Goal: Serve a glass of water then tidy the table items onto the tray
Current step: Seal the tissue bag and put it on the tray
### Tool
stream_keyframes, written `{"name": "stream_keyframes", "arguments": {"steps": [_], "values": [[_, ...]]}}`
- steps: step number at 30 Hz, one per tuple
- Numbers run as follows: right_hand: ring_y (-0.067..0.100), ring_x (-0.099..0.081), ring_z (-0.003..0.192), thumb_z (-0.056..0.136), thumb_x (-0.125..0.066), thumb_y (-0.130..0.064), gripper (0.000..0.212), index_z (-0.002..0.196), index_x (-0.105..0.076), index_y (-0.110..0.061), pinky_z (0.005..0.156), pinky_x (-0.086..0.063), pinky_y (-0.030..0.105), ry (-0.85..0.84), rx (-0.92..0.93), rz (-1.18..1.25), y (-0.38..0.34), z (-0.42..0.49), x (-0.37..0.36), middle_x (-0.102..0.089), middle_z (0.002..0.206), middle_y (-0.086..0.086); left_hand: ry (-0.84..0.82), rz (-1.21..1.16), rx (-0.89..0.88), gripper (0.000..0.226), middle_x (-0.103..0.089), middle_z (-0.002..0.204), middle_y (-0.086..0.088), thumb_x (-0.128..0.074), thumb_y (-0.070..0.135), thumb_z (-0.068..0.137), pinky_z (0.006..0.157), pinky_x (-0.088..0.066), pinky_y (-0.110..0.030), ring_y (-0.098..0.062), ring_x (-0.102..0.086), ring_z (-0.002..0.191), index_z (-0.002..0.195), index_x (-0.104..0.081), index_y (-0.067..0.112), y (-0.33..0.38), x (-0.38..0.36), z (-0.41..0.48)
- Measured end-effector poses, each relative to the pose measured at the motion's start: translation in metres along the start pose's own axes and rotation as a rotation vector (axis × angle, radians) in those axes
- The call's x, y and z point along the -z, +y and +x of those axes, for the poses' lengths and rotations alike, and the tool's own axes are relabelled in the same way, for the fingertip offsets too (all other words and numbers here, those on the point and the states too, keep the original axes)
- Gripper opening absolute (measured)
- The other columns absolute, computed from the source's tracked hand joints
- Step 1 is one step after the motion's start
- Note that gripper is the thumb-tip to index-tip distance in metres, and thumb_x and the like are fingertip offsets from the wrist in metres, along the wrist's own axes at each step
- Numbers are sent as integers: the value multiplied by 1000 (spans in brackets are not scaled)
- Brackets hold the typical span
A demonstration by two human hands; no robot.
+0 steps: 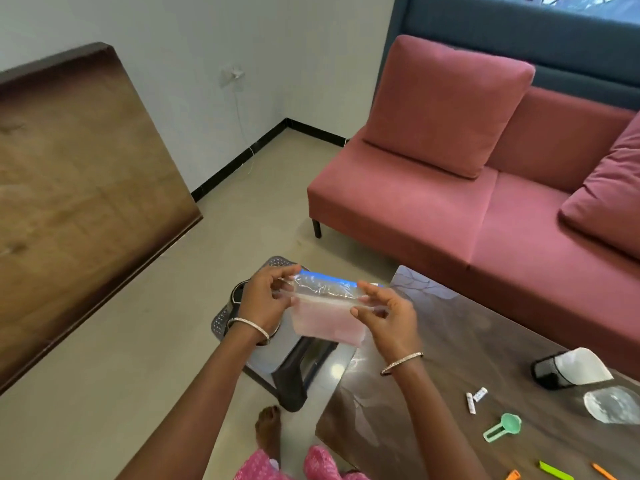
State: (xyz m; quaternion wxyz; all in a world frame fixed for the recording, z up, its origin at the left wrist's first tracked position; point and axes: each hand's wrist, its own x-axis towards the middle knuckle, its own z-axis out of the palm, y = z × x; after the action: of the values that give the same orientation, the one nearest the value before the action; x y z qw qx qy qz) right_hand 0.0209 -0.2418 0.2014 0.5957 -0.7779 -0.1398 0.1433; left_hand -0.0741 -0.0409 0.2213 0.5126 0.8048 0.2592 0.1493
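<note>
A clear zip bag (327, 317) with a blue strip along its top and something pink inside hangs in the air between my hands. My left hand (266, 299) pinches its left top corner. My right hand (388, 315) pinches the right top corner. Both hands are above a grey plastic stool (294, 372), just off the left end of the dark coffee table (433, 386). On the table to the right lie a black mesh holder (549, 372) with white paper in it, a crumpled clear bag (613, 405), two small white tubes (474, 400) and a green funnel (504, 427).
A red sofa (450, 209) with cushions stands behind the table. A wooden tabletop (76, 188) fills the left side. A green clip (554, 472) and orange pens (602, 472) lie at the table's near edge. My bare foot (268, 431) stands on the tiled floor.
</note>
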Motion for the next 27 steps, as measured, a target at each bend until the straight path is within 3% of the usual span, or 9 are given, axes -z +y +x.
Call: {"name": "stream_keyframes", "arguments": {"steps": [3, 6, 11, 15, 20, 24, 27], "values": [[8, -65, 76, 75, -80, -4, 37, 100, -74, -30, 72, -47, 16, 83, 45, -145, 0, 23, -29, -68, 84, -8, -5, 115, -60, 46, -61, 91, 7, -74, -12, 70, 72, -41, -1, 5, -57, 76, 108, -73, 14, -16, 15, 35], [15, -64, 78, 74, -80, -7, 25, 93, -78, -24, 69, -43, 12, 135, 47, -238, 2, 51, -55, -63, 81, -4, -30, 179, -70, 35, -61, 82, 12, -77, -5, 69, 74, -44, -12, -9, -60, 74, 99, -76, 14, -34, 27, 76], [24, -61, 82, 73, -81, -13, 20, 87, -79, -27, 72, -48, 37, 186, -10, -331, 17, 99, -96, -57, 73, -7, -116, 269, -75, 24, -70, 86, 3, -80, 8, 71, 76, -50, -27, -15, -63, 78, 92, -77, 19, -72, 41, 144], [19, -58, 94, 74, -81, -18, 16, 87, -79, -27, 76, -52, 47, 222, -60, -390, 41, 126, -129, -58, 90, -4, -147, 368, -73, 14, -62, 82, 3, -79, 20, 74, 68, -46, -26, -13, -59, 75, 86, -77, 26, -105, 45, 187], [12, -55, 105, 74, -83, -23, 11, 83, -79, -27, 82, -52, 39, 214, -138, -405, 76, 147, -168, -53, 111, -6, -243, 397, -25, 10, -63, 91, 5, -79, 21, 74, 72, -49, -29, -13, -63, 75, 83, -78, 27, -154, 47, 227], [16, -65, 86, 75, -82, -19, 10, 84, -79, -24, 76, -54, 42, 176, -160, -422, 100, 155, -197, -70, 89, -4, -289, 406, 33, 10, -73, 89, 2, -77, 20, 78, 77, -51, -29, -15, -66, 81, 87, -78, 23, -192, 44, 247], [14, -65, 86, 78, -79, -19, 11, 85, -78, -27, 79, -52, 37, 134, -223, -426, 116, 156, -214, -71, 86, -9, -343, 399, 69, 13, -74, 91, 2, -73, 13, 80, 80, -51, -28, -16, -66, 85, 89, -77, 21, -215, 43, 256]]}}
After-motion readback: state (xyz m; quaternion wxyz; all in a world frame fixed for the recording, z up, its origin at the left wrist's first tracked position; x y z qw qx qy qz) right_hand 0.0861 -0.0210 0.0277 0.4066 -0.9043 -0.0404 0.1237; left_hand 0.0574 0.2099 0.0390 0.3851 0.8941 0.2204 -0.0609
